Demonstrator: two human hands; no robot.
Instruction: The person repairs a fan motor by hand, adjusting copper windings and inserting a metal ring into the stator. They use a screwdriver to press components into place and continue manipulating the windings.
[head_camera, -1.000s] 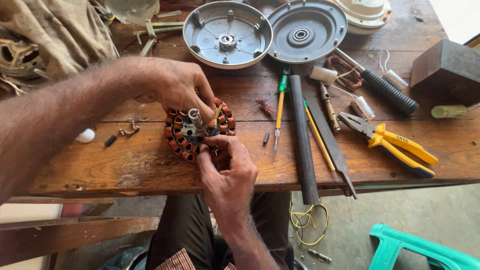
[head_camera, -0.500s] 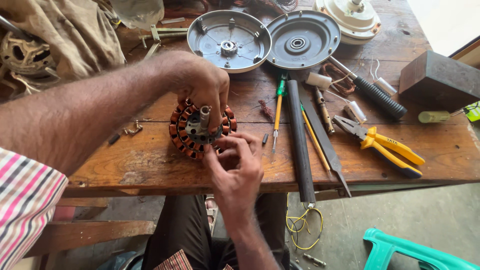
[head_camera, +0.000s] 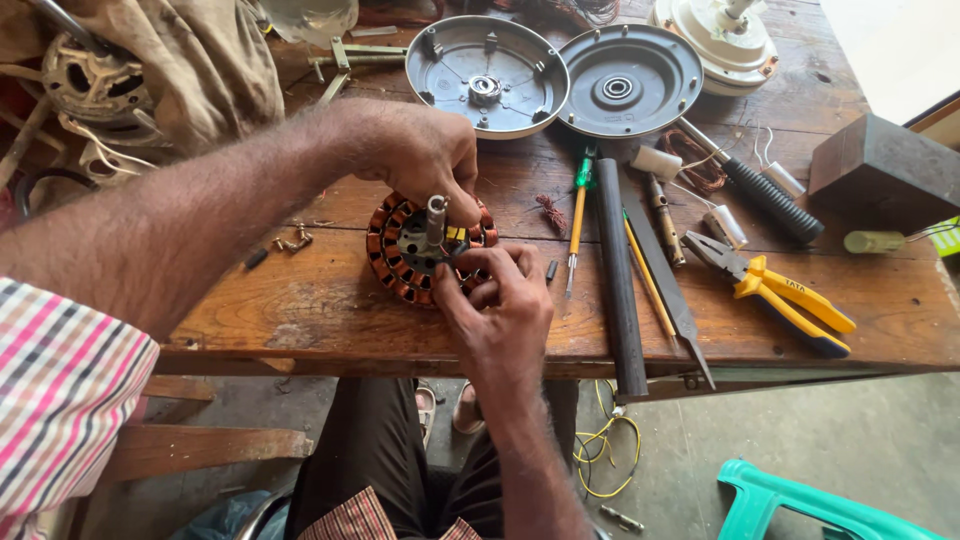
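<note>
A round motor stator (head_camera: 398, 250) with copper-wound coils and a central steel shaft lies on the wooden workbench (head_camera: 300, 310) near its front edge. My left hand (head_camera: 425, 150) reaches over from the left and its fingers press on the stator's far right rim. My right hand (head_camera: 497, 305) comes up from below, its fingers pinched at the stator's near right edge on the windings. What the fingertips pinch is hidden.
Two grey round motor covers (head_camera: 487, 72) (head_camera: 630, 80) lie at the back. Right of the stator are a green-handled screwdriver (head_camera: 577, 225), a long black bar (head_camera: 617, 275), a file, yellow-handled pliers (head_camera: 775, 290) and a dark block (head_camera: 880, 170). Small screws (head_camera: 292, 240) lie left. Cloth covers the back left.
Both hands stay on the stator while the view has shifted and closed in. My right hand's fingers have moved up onto the stator's near right edge.
</note>
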